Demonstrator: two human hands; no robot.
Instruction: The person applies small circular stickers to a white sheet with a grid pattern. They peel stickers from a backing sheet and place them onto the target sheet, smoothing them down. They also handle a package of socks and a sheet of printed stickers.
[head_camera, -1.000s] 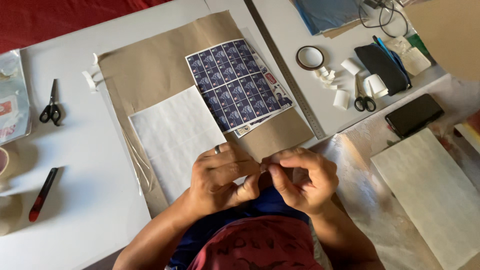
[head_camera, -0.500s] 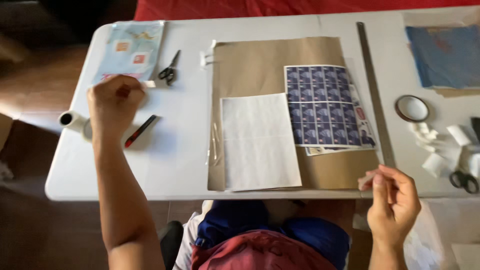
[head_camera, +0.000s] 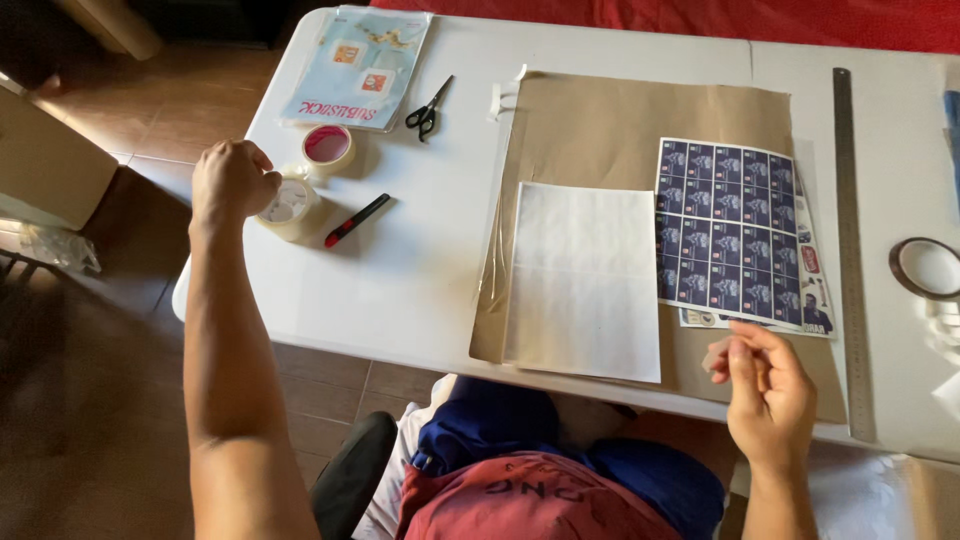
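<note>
left hand (head_camera: 232, 180): closed in a fist, touching the tape roll (head_camera: 288, 207) at the table's far left edge
tape roll: just right of that fist, red cutter (head_camera: 356, 220) beside it
right hand (head_camera: 768, 392): fingertips pinched, whether on anything cannot be told; well apart from the roll, over the brown paper (head_camera: 620, 125)

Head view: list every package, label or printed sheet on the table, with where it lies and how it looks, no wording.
Plastic packet: far left corner, flat, pale blue with small orange patches.
Sticker sheet: on the brown paper, right of the white sheet; rectangular grid of dark blue labels.
Strip of labels: under the sticker sheet's right edge, red and blue bits showing.
No screens.
</note>
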